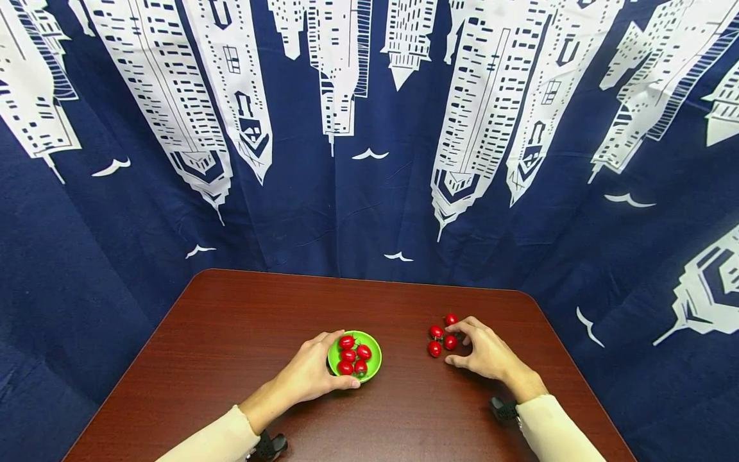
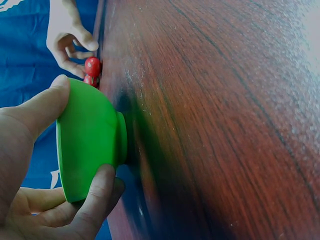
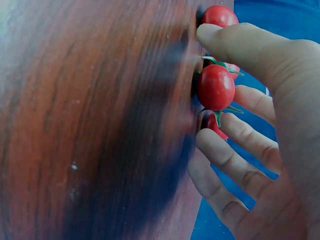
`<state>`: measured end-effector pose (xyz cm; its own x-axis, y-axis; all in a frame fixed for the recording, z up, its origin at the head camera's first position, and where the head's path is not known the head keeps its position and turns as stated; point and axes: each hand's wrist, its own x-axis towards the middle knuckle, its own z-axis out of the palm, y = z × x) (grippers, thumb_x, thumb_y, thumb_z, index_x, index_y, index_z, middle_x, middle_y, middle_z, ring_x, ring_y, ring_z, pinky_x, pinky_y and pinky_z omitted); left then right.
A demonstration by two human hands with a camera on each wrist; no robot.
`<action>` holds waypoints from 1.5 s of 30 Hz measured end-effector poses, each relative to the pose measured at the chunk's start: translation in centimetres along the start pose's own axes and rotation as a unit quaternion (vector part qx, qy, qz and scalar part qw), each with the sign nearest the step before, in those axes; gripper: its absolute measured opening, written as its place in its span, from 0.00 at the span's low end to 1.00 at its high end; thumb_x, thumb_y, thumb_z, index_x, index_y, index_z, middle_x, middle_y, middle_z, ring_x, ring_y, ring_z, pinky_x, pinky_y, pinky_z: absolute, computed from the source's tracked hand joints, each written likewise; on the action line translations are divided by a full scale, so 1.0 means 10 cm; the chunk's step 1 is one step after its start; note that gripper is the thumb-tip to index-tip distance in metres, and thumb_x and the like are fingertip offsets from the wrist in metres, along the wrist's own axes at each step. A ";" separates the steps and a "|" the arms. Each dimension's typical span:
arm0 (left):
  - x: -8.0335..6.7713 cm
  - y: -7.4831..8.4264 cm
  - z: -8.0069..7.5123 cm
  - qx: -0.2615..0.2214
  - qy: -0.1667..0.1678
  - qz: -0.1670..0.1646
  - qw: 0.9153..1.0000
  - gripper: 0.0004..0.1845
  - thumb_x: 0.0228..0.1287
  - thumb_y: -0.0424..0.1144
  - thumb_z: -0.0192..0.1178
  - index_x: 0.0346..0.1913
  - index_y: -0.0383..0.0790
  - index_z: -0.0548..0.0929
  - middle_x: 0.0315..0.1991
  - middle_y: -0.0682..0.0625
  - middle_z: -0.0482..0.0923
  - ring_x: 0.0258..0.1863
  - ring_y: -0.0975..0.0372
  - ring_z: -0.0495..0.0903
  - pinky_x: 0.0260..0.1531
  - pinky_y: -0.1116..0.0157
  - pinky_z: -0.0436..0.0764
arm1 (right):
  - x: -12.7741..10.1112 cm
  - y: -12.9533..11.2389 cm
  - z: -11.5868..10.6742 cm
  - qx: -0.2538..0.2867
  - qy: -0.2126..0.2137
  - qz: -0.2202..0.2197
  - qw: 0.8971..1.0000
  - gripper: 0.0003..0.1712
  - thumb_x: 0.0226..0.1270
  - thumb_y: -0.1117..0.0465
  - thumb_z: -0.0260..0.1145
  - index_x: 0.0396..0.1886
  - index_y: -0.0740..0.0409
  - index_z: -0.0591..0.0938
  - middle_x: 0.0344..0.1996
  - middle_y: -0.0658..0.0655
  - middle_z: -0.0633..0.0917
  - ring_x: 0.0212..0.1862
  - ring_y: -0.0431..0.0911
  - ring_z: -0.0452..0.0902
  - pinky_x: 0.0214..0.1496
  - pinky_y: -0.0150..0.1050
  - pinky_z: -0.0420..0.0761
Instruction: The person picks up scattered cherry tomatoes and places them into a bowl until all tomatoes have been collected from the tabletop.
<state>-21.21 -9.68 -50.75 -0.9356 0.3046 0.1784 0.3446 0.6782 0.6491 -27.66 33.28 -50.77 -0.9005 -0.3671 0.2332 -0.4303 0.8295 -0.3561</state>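
Only the left wrist view showed the left hand gripping the green bowl by its underside; the right hand curled loosely over loose cherry tomatoes, right of the bowl on the dark wood table, holding none.

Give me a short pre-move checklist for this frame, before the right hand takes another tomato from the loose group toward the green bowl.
1. Bowl steadied: ok. The left hand grips the green bowl at its rim, thumb and fingers around it.
2. Bowl upright on the table: ok.
3. Room in the bowl: ok. Five tomatoes in the bowl, some floor still showing.
4. Loose tomatoes within reach: ok. Four lie by the right hand.
5. Firm hold on one tomato: cannot tell. The fingers curve around the group, but no pinch shows.
6. Path between group and bowl: ok, bare wood.
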 end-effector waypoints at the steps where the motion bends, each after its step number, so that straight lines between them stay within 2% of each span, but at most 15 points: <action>1: 0.00 0.00 0.00 -0.001 -0.001 -0.001 1.000 0.60 0.50 0.58 0.94 0.82 0.32 0.79 0.71 0.37 0.87 0.71 0.39 0.85 0.73 0.39 0.87 | 0.00 0.00 0.01 0.002 -0.003 0.001 1.000 0.34 0.59 0.51 0.94 0.64 0.49 0.92 0.53 0.50 0.89 0.47 0.42 0.87 0.48 0.37 0.87; 8: 0.01 0.00 0.00 -0.005 -0.008 -0.010 1.000 0.60 0.52 0.59 0.94 0.83 0.34 0.78 0.73 0.38 0.86 0.73 0.37 0.84 0.74 0.38 0.87 | 0.02 0.04 0.05 0.020 -0.004 -0.016 1.000 0.24 0.61 0.57 0.92 0.55 0.52 0.93 0.49 0.51 0.90 0.42 0.42 0.85 0.45 0.33 0.86; 18: -0.01 0.02 -0.02 -0.005 -0.003 -0.004 1.000 0.60 0.50 0.58 0.95 0.82 0.33 0.79 0.72 0.38 0.86 0.72 0.37 0.85 0.74 0.37 0.87 | 0.03 0.06 0.08 0.033 -0.001 -0.047 0.998 0.15 0.62 0.67 0.89 0.44 0.54 0.93 0.39 0.48 0.89 0.36 0.35 0.81 0.39 0.31 0.85; 34: -0.01 0.02 -0.01 -0.002 -0.006 -0.004 1.000 0.60 0.50 0.58 0.95 0.82 0.33 0.79 0.73 0.37 0.86 0.72 0.37 0.84 0.75 0.37 0.86 | -0.02 0.03 0.04 0.045 -0.003 -0.044 0.998 0.14 0.63 0.67 0.89 0.45 0.55 0.93 0.38 0.47 0.89 0.36 0.34 0.82 0.39 0.31 0.85; 45: 0.00 0.00 0.00 -0.001 -0.004 -0.002 1.000 0.60 0.51 0.58 0.94 0.82 0.32 0.79 0.71 0.37 0.87 0.71 0.40 0.86 0.74 0.39 0.87 | -0.04 0.00 -0.02 0.031 0.009 -0.039 0.999 0.14 0.64 0.66 0.88 0.45 0.55 0.93 0.38 0.46 0.89 0.37 0.35 0.81 0.40 0.31 0.85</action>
<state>-21.19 -9.74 -50.75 -0.9360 0.3082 0.1702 0.3416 0.6777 0.6512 -27.26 33.54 -50.70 -0.8630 -0.4221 0.2777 -0.5028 0.7708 -0.3911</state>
